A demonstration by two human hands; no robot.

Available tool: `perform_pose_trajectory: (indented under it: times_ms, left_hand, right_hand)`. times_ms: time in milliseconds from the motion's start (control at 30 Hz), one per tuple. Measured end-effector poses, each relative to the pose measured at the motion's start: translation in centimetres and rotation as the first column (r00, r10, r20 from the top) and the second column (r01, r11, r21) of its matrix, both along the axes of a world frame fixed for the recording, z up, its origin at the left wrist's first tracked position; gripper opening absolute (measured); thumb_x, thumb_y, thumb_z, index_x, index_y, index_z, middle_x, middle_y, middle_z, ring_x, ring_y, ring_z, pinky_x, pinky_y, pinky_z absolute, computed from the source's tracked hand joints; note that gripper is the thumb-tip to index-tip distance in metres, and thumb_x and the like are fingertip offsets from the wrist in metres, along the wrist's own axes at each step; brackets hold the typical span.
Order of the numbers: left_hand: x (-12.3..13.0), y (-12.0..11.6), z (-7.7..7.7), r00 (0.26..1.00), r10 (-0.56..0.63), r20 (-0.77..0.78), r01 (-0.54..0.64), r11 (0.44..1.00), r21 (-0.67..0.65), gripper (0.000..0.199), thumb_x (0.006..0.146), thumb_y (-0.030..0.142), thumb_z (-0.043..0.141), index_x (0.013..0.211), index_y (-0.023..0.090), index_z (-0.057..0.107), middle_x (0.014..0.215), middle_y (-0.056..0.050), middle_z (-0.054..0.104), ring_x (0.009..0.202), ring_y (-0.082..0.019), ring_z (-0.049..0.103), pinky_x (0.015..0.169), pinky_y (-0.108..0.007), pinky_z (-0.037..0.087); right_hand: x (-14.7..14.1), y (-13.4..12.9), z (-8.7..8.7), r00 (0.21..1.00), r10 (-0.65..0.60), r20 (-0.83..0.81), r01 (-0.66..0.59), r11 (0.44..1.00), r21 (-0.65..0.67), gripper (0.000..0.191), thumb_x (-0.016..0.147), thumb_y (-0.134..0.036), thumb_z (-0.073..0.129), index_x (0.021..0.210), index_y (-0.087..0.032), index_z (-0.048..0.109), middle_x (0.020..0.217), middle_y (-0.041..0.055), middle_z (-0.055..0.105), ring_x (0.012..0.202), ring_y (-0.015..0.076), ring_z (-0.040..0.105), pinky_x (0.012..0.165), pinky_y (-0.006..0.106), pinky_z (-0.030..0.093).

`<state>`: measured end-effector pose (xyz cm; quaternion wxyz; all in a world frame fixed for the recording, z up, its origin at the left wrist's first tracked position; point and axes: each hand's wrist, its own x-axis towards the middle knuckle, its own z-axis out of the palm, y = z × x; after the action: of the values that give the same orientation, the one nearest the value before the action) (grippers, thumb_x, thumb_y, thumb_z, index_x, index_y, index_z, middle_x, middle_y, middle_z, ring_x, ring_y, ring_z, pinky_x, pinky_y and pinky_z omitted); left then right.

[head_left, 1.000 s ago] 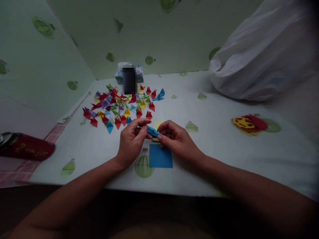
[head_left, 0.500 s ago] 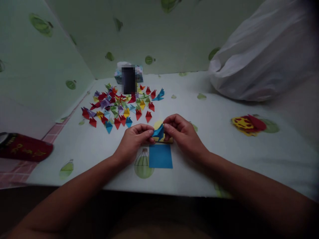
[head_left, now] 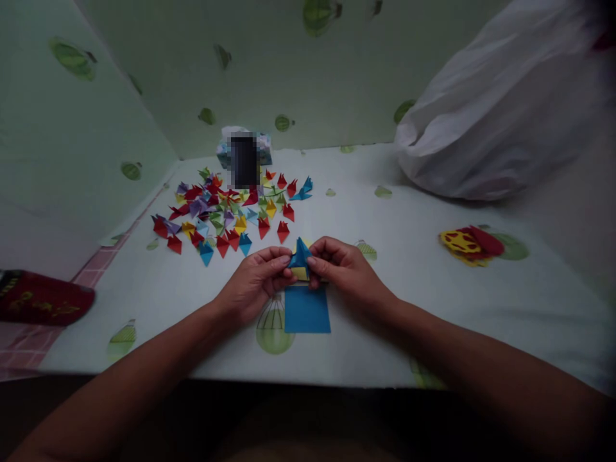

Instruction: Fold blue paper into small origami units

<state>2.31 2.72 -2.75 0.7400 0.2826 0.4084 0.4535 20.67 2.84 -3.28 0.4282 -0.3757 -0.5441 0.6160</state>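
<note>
Between my two hands is a small folded blue origami piece (head_left: 299,255), with a tall point standing up. My left hand (head_left: 262,276) pinches its left side between thumb and fingers. On the other side, my right hand (head_left: 339,266) is closed on its right edge. Behind and under the folded piece lies something yellow (head_left: 301,274), mostly hidden by my fingers. A flat blue square of paper (head_left: 307,310) rests on the table just below my hands. Several small folded paper pieces (head_left: 221,215) in red, blue, yellow, green and purple lie in a heap to the far left.
A tissue box (head_left: 264,149) stands at the back with a blurred dark rectangle (head_left: 245,160) before it. A large white plastic bag (head_left: 462,128) sits at the back right. Yellow and red cutouts (head_left: 471,244) lie right; a red can (head_left: 48,298) lies left.
The blue origami piece has been turned in my fingers, so its point now stands upright. Both hands stay close together on it. The view has shifted slightly.
</note>
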Motion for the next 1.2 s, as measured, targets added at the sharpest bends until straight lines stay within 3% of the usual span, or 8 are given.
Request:
perform_pose_trajectory:
  times_ms: [200,300,433,600,1033,1200]
  left_hand:
    - [0.3,-0.4,-0.1,0.999,-0.001,-0.052,0.002,1.0,0.025,0.026,0.067,0.017,0.086,0.084,0.013,0.067,0.072,0.003,0.064,0.058,-0.006,0.063,0.062,-0.018,0.057]
    - [0.3,-0.5,-0.2,0.993,0.037,-0.115,-0.03,0.997,0.066,0.026,0.068,0.02,0.086,0.082,0.014,0.065,0.073,0.003,0.063,0.059,-0.006,0.062,0.062,-0.019,0.056]
    - [0.2,-0.7,-0.1,0.972,0.092,-0.216,-0.052,0.982,0.183,0.024,0.071,0.023,0.083,0.084,0.015,0.065,0.073,0.003,0.065,0.062,-0.008,0.064,0.064,-0.021,0.055]
    - [0.2,-1.2,0.3,0.919,0.151,-0.365,-0.018,0.939,0.344,0.017,0.075,0.023,0.079,0.084,0.015,0.067,0.074,0.001,0.068,0.065,-0.01,0.067,0.065,-0.021,0.055]
    - [0.2,-1.4,0.6,0.875,0.137,-0.464,0.061,0.921,0.386,0.013,0.079,0.026,0.074,0.083,0.015,0.07,0.075,-0.001,0.069,0.067,-0.011,0.067,0.065,-0.021,0.054]
    - [0.3,-1.4,0.4,0.905,0.101,-0.413,0.06,0.931,0.359,0.018,0.075,0.026,0.079,0.084,0.015,0.068,0.078,0.001,0.067,0.066,-0.01,0.066,0.065,-0.021,0.054]
  right_hand:
    - [0.0,-0.4,0.5,0.985,-0.095,0.144,0.081,0.991,0.102,0.019,0.081,-0.028,0.067,0.072,-0.02,0.053,0.066,-0.0035,0.055,0.058,0.0108,0.052,0.058,0.026,0.043]
    - [0.0,-0.4,0.5,0.977,-0.088,0.194,0.061,0.988,0.142,0.013,0.085,-0.028,0.063,0.077,-0.019,0.057,0.067,-0.0028,0.056,0.059,0.0116,0.054,0.059,0.027,0.044]
    - [-0.2,-0.4,0.4,0.987,-0.045,0.154,0.033,0.996,0.08,0.017,0.084,-0.034,0.066,0.086,-0.02,0.058,0.067,-0.0035,0.056,0.058,0.0124,0.056,0.058,0.028,0.045]
    - [-0.3,-0.6,0.3,0.976,-0.069,0.208,0.048,0.993,0.106,0.012,0.084,-0.029,0.064,0.081,-0.019,0.058,0.07,-0.0021,0.057,0.06,0.0125,0.055,0.058,0.028,0.044]
    - [-0.2,-0.4,-0.1,0.989,-0.054,0.136,0.045,0.997,0.068,0.011,0.087,-0.027,0.063,0.08,-0.02,0.059,0.062,-0.0043,0.058,0.059,0.0116,0.056,0.062,0.027,0.043]
    - [-0.2,-0.2,-0.4,0.992,-0.057,0.115,0.047,0.995,0.085,0.006,0.083,-0.024,0.065,0.08,-0.019,0.063,0.067,-0.0037,0.059,0.061,0.011,0.056,0.062,0.026,0.045]
